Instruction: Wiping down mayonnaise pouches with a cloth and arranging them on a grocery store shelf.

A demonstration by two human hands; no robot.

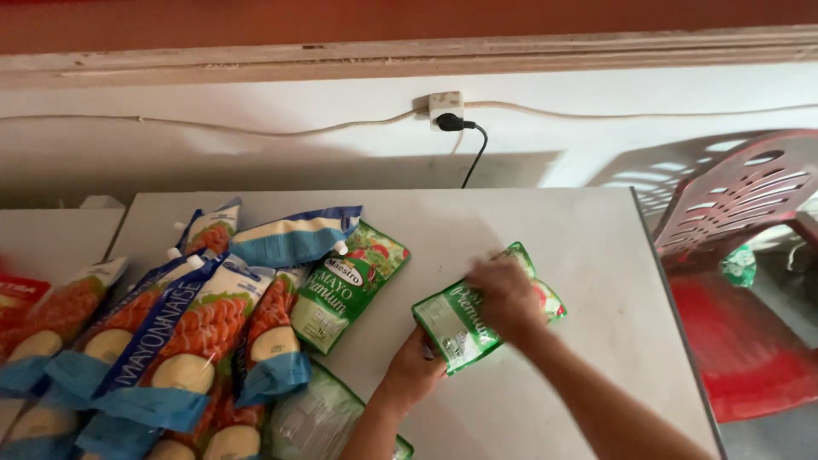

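We've got the green pouch (477, 319) pinched by left hand (415, 368), right hand (504, 296) fingers flat on top; keep it flush on worktop (554, 230).

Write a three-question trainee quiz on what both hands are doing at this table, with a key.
1. True or false: both hands touch the green pouch.
2. Which hand lies on top of that pouch: the left hand or the right hand?
3. Multiple choice: the pile of blue and orange pouches lies A) left of the hands, B) right of the hands, C) on the red chair.

Key
1. True: the left hand grips its near corner, and the right hand presses on it from above.
2. The right hand.
3. A, on the white table, beside a second green pouch.
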